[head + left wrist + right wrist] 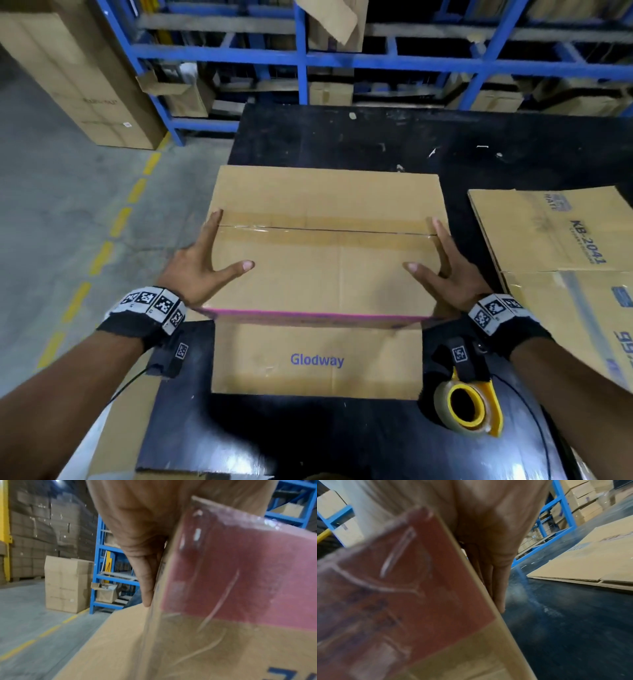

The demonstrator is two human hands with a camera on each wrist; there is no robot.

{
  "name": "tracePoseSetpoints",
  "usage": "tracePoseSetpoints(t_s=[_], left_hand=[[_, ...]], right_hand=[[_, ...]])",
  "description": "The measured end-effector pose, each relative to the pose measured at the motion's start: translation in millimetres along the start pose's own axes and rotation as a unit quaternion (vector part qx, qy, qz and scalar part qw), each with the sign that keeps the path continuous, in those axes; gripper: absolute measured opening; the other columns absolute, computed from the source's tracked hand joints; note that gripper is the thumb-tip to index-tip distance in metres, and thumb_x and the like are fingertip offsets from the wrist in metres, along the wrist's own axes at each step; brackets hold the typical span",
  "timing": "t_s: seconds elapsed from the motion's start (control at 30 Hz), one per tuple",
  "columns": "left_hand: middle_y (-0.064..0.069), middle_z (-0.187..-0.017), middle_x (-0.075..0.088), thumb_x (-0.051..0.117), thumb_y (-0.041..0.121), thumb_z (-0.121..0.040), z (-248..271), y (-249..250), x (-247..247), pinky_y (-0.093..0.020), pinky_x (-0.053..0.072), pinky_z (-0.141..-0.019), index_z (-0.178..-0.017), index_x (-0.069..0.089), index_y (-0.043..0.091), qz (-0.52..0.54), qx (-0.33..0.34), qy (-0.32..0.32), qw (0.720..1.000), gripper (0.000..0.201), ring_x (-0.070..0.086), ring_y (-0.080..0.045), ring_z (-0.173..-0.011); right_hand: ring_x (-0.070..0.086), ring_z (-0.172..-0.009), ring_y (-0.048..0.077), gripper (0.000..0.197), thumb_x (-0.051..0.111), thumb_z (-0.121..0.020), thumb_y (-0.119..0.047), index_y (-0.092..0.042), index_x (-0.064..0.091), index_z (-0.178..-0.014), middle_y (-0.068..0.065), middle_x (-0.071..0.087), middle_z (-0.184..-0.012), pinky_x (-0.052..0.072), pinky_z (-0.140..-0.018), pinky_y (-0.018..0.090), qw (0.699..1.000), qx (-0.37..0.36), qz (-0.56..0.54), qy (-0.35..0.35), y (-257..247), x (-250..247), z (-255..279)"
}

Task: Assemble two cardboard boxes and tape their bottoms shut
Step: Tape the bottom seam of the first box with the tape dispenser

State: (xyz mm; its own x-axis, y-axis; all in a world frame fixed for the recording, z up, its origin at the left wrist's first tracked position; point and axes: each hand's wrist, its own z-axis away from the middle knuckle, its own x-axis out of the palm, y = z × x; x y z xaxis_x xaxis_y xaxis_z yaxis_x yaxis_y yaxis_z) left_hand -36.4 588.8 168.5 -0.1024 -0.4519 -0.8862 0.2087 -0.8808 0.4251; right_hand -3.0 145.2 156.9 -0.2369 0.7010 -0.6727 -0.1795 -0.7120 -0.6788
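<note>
A brown cardboard box stands on the black table with its flaps closed on top. A strip of clear tape runs along the centre seam. My left hand lies flat against the box's left side, thumb resting on top. My right hand mirrors it on the right side. In the wrist views, straight fingers press along the box walls, which carry a pink band under wrinkled tape. A flap printed "Glodway" lies flat toward me.
A yellow tape dispenser sits on the table by my right wrist. Flattened printed cartons lie at the table's right. Blue shelving with boxes stands behind. Stacked cartons and a yellow dashed floor line are left.
</note>
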Motion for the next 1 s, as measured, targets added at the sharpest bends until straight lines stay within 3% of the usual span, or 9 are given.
tracePoseSetpoints(t_s=[0.13, 0.3, 0.4, 0.5, 0.63, 0.8, 0.93, 1.0], left_hand=[[-0.011, -0.155, 0.05, 0.061, 0.087, -0.072, -2, -12, 32, -0.046, 0.048, -0.106, -0.154, -0.008, 0.062, 0.045, -0.01, -0.026, 0.999, 0.11, 0.065, -0.04, -0.118], [-0.011, -0.156, 0.05, 0.061, 0.089, -0.068, 3, -40, 38, -0.049, 0.046, -0.11, -0.15, -0.011, 0.068, 0.064, -0.057, -0.032, 0.996, 0.111, 0.058, -0.043, -0.128], [-0.004, -0.161, 0.043, 0.057, 0.095, -0.06, 4, -53, 40, -0.052, 0.042, -0.114, -0.145, -0.009, 0.074, 0.091, -0.08, -0.036, 0.992, 0.11, 0.051, -0.042, -0.138], [0.001, -0.162, 0.042, 0.056, 0.097, -0.056, 1, -52, 42, -0.054, 0.043, -0.114, -0.145, -0.003, 0.076, 0.111, -0.081, -0.027, 0.99, 0.109, 0.051, -0.041, -0.138], [0.001, -0.16, 0.045, 0.055, 0.098, -0.054, 4, -51, 38, -0.055, 0.045, -0.112, -0.147, 0.001, 0.074, 0.116, -0.086, -0.013, 0.989, 0.11, 0.053, -0.041, -0.137], [0.005, -0.156, 0.049, 0.063, 0.087, -0.058, 12, -57, 18, -0.053, 0.043, -0.114, -0.15, 0.01, 0.069, 0.158, -0.065, 0.034, 0.985, 0.108, 0.053, -0.033, -0.138], [0.032, -0.155, 0.034, 0.064, 0.079, -0.064, 18, -54, 0, -0.044, 0.034, -0.119, -0.157, 0.012, 0.059, 0.213, -0.016, 0.102, 0.972, 0.108, 0.038, -0.012, -0.145], [0.034, -0.152, 0.04, 0.064, 0.075, -0.065, 22, -48, -7, -0.046, 0.036, -0.118, -0.156, 0.012, 0.06, 0.234, -0.011, 0.137, 0.962, 0.107, 0.042, -0.013, -0.144]], right_hand=[[0.038, -0.142, 0.039, 0.1, 0.064, -0.074, -0.074, -0.072, -0.009, -0.142, -0.001, 0.028, -0.163, 0.028, -0.118, 0.052, 1.0, 0.01, 0.009, -0.019, 14, 6, -5], [0.05, -0.134, 0.03, 0.097, 0.073, -0.08, -0.059, -0.074, 0.0, -0.142, -0.002, 0.048, -0.152, 0.037, -0.114, 0.039, 0.999, 0.009, -0.051, -0.011, 8, 50, -4], [0.057, -0.127, 0.026, 0.093, 0.07, -0.078, -0.065, -0.074, 0.004, -0.142, -0.006, 0.057, -0.144, 0.041, -0.112, 0.04, 0.998, 0.015, -0.066, 0.011, 6, 71, -6], [0.049, -0.135, 0.034, 0.095, 0.063, -0.077, -0.072, -0.072, -0.005, -0.143, -0.002, 0.048, -0.153, 0.034, -0.116, 0.046, 0.999, 0.024, -0.039, -0.015, 5, 71, -13], [0.044, -0.141, 0.032, 0.099, 0.062, -0.076, -0.073, -0.068, -0.009, -0.145, -0.007, 0.038, -0.159, 0.031, -0.116, 0.045, 1.0, 0.016, -0.015, -0.01, -1, 64, -9], [0.051, -0.134, 0.035, 0.103, 0.062, -0.074, -0.076, -0.066, -0.01, -0.146, -0.01, 0.038, -0.159, 0.04, -0.11, 0.051, 0.999, -0.025, 0.015, 0.026, -30, 43, 6], [0.051, -0.132, 0.032, 0.103, 0.064, -0.074, -0.075, -0.064, -0.005, -0.149, -0.009, 0.034, -0.16, 0.043, -0.105, 0.051, 0.99, -0.087, 0.049, 0.1, -78, 13, 25], [0.051, -0.13, 0.031, 0.103, 0.067, -0.077, -0.071, -0.058, -0.002, -0.153, -0.003, 0.039, -0.155, 0.046, -0.098, 0.049, 0.98, -0.127, 0.07, 0.137, -101, -2, 36]])
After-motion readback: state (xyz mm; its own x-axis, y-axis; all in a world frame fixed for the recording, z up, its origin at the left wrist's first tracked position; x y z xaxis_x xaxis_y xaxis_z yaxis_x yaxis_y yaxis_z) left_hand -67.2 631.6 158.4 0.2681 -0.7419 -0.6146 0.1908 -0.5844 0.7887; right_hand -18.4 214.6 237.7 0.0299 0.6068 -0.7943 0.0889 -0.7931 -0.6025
